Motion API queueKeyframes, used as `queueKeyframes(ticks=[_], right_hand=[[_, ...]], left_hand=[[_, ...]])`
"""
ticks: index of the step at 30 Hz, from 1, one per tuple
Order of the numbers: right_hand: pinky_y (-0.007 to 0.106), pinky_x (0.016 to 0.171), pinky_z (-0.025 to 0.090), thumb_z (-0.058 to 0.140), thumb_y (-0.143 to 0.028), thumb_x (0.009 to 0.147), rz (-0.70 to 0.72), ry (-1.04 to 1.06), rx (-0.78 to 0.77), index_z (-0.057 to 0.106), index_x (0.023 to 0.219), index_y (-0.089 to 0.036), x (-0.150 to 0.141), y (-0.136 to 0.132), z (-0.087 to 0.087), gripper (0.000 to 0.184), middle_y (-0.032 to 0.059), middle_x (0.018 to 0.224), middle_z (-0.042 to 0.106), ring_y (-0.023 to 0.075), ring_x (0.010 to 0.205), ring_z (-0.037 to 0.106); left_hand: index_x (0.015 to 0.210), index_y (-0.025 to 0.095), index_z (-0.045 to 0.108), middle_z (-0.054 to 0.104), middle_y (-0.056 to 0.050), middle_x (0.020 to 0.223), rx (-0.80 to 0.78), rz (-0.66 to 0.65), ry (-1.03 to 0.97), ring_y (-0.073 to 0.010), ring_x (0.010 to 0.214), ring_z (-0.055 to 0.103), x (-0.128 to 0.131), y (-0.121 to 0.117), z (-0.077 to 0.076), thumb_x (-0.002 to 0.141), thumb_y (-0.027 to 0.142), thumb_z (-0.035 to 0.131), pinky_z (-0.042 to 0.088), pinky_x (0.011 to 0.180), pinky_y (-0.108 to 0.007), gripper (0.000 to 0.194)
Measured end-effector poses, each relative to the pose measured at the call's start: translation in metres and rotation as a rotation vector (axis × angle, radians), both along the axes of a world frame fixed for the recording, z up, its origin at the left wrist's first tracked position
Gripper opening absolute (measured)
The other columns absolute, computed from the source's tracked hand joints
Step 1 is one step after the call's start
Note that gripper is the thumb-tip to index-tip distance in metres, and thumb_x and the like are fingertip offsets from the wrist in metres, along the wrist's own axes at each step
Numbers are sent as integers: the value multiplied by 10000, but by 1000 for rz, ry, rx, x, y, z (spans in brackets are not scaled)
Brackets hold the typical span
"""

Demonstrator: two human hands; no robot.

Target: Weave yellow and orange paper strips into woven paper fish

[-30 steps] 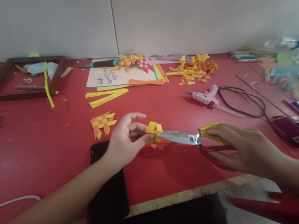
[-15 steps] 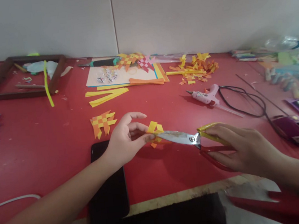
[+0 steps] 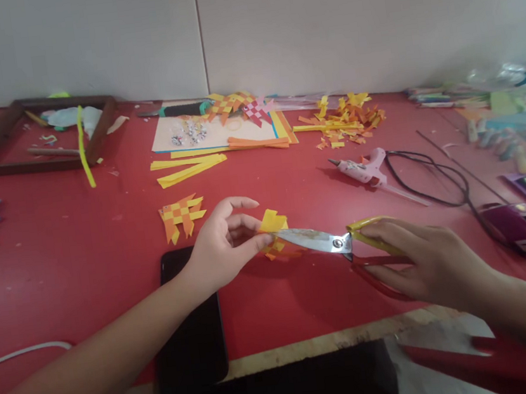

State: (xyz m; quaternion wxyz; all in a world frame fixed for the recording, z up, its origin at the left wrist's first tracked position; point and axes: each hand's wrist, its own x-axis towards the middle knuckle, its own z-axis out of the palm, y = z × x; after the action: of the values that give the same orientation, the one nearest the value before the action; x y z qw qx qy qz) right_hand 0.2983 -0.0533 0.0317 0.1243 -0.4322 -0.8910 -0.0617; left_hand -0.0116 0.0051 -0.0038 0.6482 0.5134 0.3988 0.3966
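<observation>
The left hand (image 3: 218,244) pinches a small woven piece of yellow and orange paper (image 3: 274,234) between thumb and fingertips, held just above the red desk (image 3: 81,245), near its front edge. The right hand (image 3: 431,259) holds a pair of scissors (image 3: 340,245) by the yellow and red handles — its grip closed around them — and the blades meet the paper piece, nearly shut on it. A black phone (image 3: 191,333) lies under the left wrist. A finished woven fish (image 3: 181,214) lies just beyond the left hand, and a pink glue gun (image 3: 363,170) lies farther back on the right — its black cord trailing off.
</observation>
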Motion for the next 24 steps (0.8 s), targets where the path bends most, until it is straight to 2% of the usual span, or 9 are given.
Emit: queueKeyframes(ticks=[7, 11, 14, 17, 21, 24], right_hand=[[287, 682, 599, 544, -317, 954, -42, 9, -28, 556, 1122, -202, 5, -1, -3, 204, 105, 1000, 756, 214, 794, 761], [289, 663, 595, 547, -312, 932, -105, 12, -32, 556, 1105, -200, 8, -1, -2, 206, 111, 1002, 757, 224, 809, 766], [318, 657, 594, 571, -347, 907, -153, 0, -91, 559, 1107, -216, 9, 1, -3, 239, 98, 1027, 754, 244, 840, 768], [336, 671, 585, 587, -377, 897, -196, 4, -169, 567, 1126, -216, 7, 1, -3, 281, 100, 1061, 745, 256, 877, 763], [290, 603, 524, 575, -374, 913, -239, 88, -233, 593, 1065, -195, 0, 2, -2, 236, 77, 908, 737, 198, 707, 712], [259, 510, 426, 533, -387, 933, -228, 141, -317, 558, 852, -210, -6, 3, 2, 196, 2, 667, 618, 138, 524, 540]], left_hand=[[1073, 209, 507, 668, 46, 808, 39, 0, -9, -91, 734, 662, 1, -1, 1, 785, 180, 760, 530, 698, -203, 384], [1095, 195, 532, 663, 40, 832, 25, 93, 26, -80, 747, 639, 0, 0, 4, 779, 175, 757, 508, 709, -194, 388], [1103, 195, 551, 654, 37, 833, -15, 149, 27, -90, 745, 634, 0, 1, 5, 781, 199, 758, 500, 671, -197, 382], [1079, 198, 590, 643, 33, 824, -25, 151, 26, -97, 735, 625, 0, 2, 5, 781, 229, 766, 497, 657, -207, 348], [1022, 196, 677, 656, 9, 871, 8, 161, 38, -116, 840, 629, 1, 4, 0, 765, 266, 796, 514, 758, -230, 292], [977, 195, 703, 688, -5, 914, -31, 172, -1, -131, 876, 642, 1, 4, -2, 740, 300, 824, 528, 796, -251, 286]])
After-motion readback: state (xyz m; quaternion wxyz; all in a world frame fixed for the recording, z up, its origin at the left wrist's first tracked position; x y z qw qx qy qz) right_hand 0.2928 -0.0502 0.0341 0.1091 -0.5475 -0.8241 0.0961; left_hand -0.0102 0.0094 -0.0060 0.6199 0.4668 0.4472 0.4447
